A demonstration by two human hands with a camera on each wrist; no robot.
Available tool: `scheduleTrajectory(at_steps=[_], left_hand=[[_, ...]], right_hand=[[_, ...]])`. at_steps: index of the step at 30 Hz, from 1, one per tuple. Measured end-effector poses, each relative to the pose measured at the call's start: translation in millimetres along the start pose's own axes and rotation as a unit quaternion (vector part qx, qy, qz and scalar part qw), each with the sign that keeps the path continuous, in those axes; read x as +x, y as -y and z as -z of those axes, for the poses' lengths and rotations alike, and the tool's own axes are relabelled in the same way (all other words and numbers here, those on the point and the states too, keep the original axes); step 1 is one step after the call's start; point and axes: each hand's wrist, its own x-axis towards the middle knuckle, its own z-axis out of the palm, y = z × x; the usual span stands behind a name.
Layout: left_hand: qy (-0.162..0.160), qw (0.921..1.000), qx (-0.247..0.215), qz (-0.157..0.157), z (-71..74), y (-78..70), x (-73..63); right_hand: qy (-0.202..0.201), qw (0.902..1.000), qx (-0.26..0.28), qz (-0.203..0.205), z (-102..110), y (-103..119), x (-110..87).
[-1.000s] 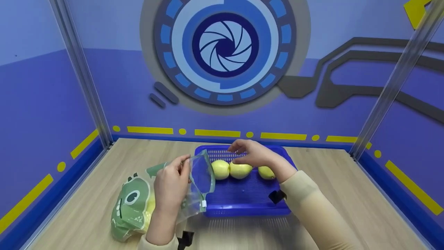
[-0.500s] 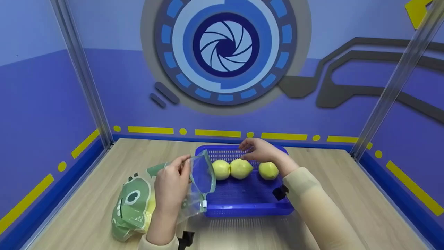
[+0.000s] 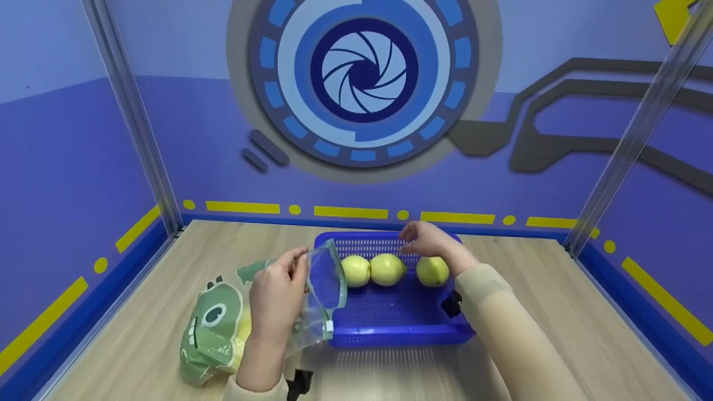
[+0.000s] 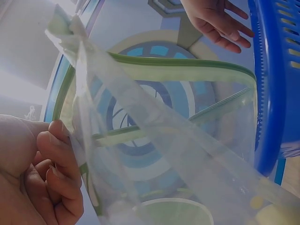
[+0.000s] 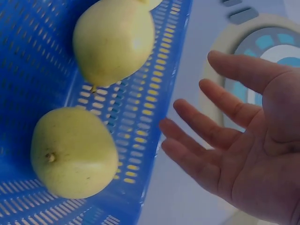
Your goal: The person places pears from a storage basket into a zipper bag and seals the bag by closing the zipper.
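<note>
Now, right hand: it [image 3: 434,240] has drifted rightward over the last second, from above the middle fruit toward the one on the right, and hangs near the back edge of the basket. Its fingers are spread and slightly bent, grasping nothing; the right wrist view shows them apart from the fruit.
Left hand: much where it was, this hand [image 3: 277,295] pinches the edge of the bag between curled fingers and thumb.
Bag: the green and clear bag [image 3: 213,334] rests on the table [image 3: 557,312] to the left of the basket, its mouth spread and facing the basket, a white slider [image 3: 328,328] at the near corner. Something yellow shows at the bag's body; whether that is print or contents, I cannot tell.
Fruit: all three lie in the basket [image 3: 401,334]. The left fruit [image 3: 355,271] and middle fruit [image 3: 387,270] touch or nearly so; the right fruit [image 3: 433,272] sits apart, beyond a gap.
Meaning: the forearm no longer covers part of the right fruit, yet no fruit has shifted its place. My judgement is that the bag is ready to receive something, while nothing is being carried at this instant.
</note>
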Motion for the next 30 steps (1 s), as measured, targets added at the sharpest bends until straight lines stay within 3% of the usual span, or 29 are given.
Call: scheduleTrajectory(at_steps=[10, 14, 20, 30], left_hand=[[-0.002, 1.0, 0.003, -0.002, -1.3, 0.8, 0.4], [-0.01, 0.9998, 0.006, -0.016, -1.9, 2.1, 0.0], [-0.018, 0.9993, 0.009, -0.031, -2.4, 3.7, 0.1], [-0.008, 0.9999, 0.003, -0.012, -0.4, 0.4, 0.2]], right_hand=[[-0.03, 0.9986, -0.027, -0.033, -3, -20, 6.2], [-0.033, 0.9972, -0.047, -0.048, -6, -26, 6.8], [-0.006, 0.9941, -0.055, -0.093, -11, -31, 5.4], [0.029, 0.9875, -0.078, -0.134, -18, -31, -0.7]])
